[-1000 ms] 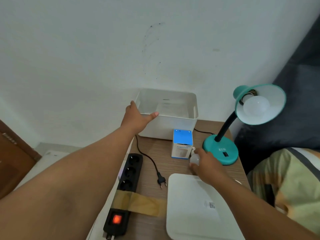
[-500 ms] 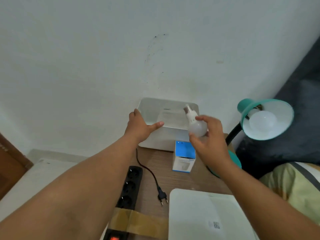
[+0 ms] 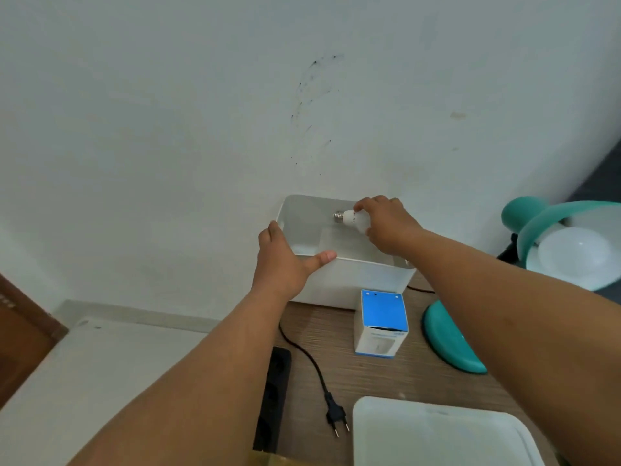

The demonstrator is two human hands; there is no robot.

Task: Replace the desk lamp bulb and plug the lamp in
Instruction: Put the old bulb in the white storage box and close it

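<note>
My right hand (image 3: 386,227) holds a small white bulb (image 3: 351,220) on its side, metal screw base pointing left, over the inside of the open white box (image 3: 356,277) at the back of the desk. My left hand (image 3: 285,260) grips the box's front left rim, thumb along the edge. The teal desk lamp (image 3: 564,243) stands at the right with a white bulb (image 3: 574,253) in its shade; my right forearm partly covers its base (image 3: 450,341). The lamp's black plug (image 3: 337,415) lies loose on the desk beside the black power strip (image 3: 272,398).
A blue and white bulb carton (image 3: 381,324) stands in front of the box. The box's white lid (image 3: 437,435) lies at the near right of the wooden desk (image 3: 379,375). A white wall rises right behind the box. A dark cushion fills the far right.
My right hand picked the small bulb up from the desk beside the lamp base, raised it and carried it back over the open box. My left hand stayed on the box rim.
</note>
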